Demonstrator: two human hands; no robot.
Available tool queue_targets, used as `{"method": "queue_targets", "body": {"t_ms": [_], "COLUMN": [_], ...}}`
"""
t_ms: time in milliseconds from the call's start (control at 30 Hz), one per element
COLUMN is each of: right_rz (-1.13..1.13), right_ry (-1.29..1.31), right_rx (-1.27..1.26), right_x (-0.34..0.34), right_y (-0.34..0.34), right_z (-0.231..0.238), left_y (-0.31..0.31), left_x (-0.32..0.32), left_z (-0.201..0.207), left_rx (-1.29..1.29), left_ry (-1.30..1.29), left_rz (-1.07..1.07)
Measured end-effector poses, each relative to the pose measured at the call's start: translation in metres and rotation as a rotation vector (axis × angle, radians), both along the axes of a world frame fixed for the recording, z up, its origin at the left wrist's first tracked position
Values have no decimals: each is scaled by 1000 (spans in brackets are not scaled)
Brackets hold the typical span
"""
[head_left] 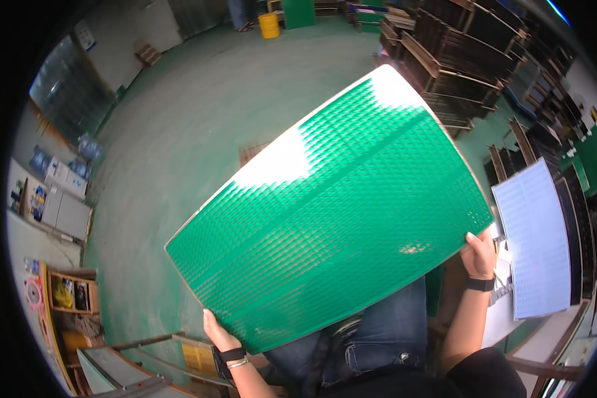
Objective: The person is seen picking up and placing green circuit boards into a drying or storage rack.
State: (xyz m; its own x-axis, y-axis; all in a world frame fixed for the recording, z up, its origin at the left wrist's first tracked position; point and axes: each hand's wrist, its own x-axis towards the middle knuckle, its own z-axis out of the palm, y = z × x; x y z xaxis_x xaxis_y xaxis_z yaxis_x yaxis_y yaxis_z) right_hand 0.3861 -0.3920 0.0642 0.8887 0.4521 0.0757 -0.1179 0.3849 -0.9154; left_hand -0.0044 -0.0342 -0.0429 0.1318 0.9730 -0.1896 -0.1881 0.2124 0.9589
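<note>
A large, glossy green panel (338, 212) is held up in front of my body, tilted, with fine rows of small marks across it and white glare along its far edge. It looks like a printed circuit panel, though I cannot tell for certain. My left hand (220, 333) grips its near left edge, thumb on top. At the near right corner, my right hand (479, 255) pinches the rim, its thumb over the green face. The fingers of both hands are mostly hidden beneath the panel.
On my right, a pale bluish-white sheet (534, 242) leans by dark racks (567, 225). Tall stacked racks (458, 53) stand at the far right. A wooden shelf (73, 292) and white cabinets (66, 211) line the left. A yellow bin (268, 25) and a person's legs (240, 13) are far off.
</note>
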Motion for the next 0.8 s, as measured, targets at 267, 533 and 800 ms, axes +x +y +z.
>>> {"method": "queue_targets", "body": {"t_ms": [267, 533, 800], "right_rz": [69, 128, 352], "right_ry": [-15, -24, -13], "right_rx": [-11, 10, -152], "right_x": [-9, -6, 77], "right_y": [5, -2, -42], "right_z": [12, 9, 27], "left_y": [5, 5, 31], "left_x": [-8, -6, -29], "left_z": [-10, -5, 24], "left_rx": [-15, -55, 282], "left_ry": [82, 82, 114], "left_rz": [-14, 14, -25]}}
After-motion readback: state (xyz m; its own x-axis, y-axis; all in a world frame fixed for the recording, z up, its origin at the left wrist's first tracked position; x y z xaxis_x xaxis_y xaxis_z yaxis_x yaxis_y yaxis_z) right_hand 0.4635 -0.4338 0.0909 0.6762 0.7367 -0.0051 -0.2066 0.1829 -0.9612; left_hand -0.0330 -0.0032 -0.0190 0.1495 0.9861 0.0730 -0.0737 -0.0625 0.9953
